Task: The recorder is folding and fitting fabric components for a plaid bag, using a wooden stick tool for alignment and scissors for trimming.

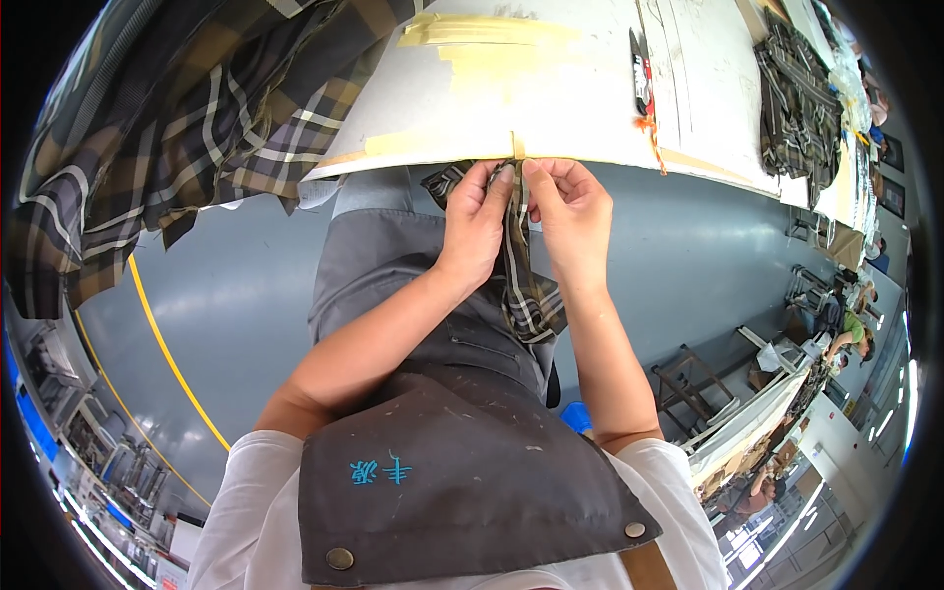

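Observation:
A narrow strip of brown, black and white plaid cloth [531, 303] hangs in front of my apron, just below the table's near edge. My left hand [476, 218] pinches its upper part between thumb and fingers. Close beside it, my right hand [570, 208] is closed in a pinch on the same strip. Both sets of fingertips sit at the edge of the white table [580, 113], by a piece of yellow tape [518, 145]. A short end of the cloth sticks out left of my left hand. Exactly what lies between the fingertips is partly hidden.
A large heap of plaid cloth [221, 128] hangs over the table's left side. A slim black and red tool [641, 74] lies on the tabletop near orange threads [649, 126]. Folded plaid pieces [798, 108] lie at the right. Farther right are a wooden frame [693, 379] and other people.

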Tool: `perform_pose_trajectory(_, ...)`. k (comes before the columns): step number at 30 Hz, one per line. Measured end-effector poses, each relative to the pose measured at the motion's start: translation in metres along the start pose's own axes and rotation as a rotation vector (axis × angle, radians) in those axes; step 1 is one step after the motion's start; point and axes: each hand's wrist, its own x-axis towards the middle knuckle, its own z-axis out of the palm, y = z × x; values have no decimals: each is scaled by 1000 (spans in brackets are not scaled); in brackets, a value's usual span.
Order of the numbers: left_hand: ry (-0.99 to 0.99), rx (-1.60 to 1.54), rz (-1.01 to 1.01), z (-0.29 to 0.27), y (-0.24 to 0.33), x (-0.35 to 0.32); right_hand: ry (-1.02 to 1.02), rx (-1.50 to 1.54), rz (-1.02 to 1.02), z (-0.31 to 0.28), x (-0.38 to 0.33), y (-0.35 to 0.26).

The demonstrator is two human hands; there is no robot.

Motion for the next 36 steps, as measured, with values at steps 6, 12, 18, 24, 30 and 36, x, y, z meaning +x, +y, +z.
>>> perform_pose_trajectory(6,9,47,48,2,0,0,87,49,-53,9,-2,7)
perform_pose_trajectory(12,19,17,53,2,-2,0,44,-100,-162,7,-3,10)
perform_pose_trajectory(18,-7,18,6,-3,-4,2,-8,158,96,-2,3,5)
perform_pose_trajectory(24,19,48,47,0,-3,2,2,179,91,0,2,6)
perform_pose_trajectory(30,7,12,9,-2,-2,1,-48,278,103,-4,1,10)
perform_pose_trajectory(36,-9,31,29,-2,-2,2,-64,337,90,-4,1,12)
